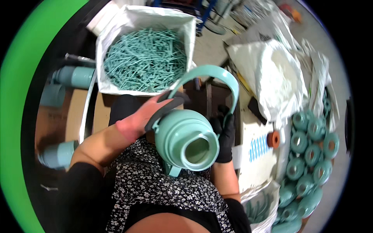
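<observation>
A teal thermos jug body (171, 134) is tilted in front of my lap, its round mouth turned toward me. Its broad curved handle (211, 70) arches up on the far side. My left hand (157, 110), in a pink glove with grey fingers, closes round the handle's left end where it meets the jug's shoulder. Motion blurs those fingertips slightly. On the other side, my right hand (223, 134) in a black glove grips the handle's right end against the body. The jug hides part of the right fingers.
Beyond the jug stands a white-lined box of thin teal plastic strips (145, 60). To the right are a white bag of pale parts (272, 81), an orange-brown ring (273, 139), many teal jug bodies (305, 167) and a bag of curved handles (258, 207). Jugs (79, 77) lie at left.
</observation>
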{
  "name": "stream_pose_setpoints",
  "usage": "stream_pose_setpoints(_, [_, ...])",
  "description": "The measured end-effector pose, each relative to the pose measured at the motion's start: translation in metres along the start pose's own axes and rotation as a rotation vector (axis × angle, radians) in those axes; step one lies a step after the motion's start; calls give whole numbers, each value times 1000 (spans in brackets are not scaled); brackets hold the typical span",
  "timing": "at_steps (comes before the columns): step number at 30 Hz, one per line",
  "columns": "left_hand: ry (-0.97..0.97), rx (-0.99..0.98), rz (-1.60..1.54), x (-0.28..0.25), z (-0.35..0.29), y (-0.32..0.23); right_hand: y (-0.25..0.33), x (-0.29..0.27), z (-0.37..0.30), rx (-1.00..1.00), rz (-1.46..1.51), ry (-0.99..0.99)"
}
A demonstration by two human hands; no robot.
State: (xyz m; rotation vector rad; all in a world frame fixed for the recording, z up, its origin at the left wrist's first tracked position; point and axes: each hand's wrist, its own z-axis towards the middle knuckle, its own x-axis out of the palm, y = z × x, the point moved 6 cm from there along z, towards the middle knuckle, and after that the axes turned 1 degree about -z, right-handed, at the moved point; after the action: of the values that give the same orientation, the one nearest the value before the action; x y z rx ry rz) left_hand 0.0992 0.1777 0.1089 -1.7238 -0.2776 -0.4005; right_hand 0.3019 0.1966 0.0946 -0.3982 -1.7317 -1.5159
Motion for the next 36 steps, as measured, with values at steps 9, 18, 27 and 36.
stream_pose_setpoints(9, [17,-199,-137,7,1,15,-6,16,-6,105,-292,-16])
stream_pose_setpoints(18, [-131,5,-86,9,22,9,27,88,-66,-707,-1326,483])
stream_pose_setpoints(27, [-287,228,372,-73,61,66,72,73,-67,-916,-1226,300])
stream_pose_setpoints(36, [-102,239,85,-107,16,70,87,-34,-56,-216,-1239,-23])
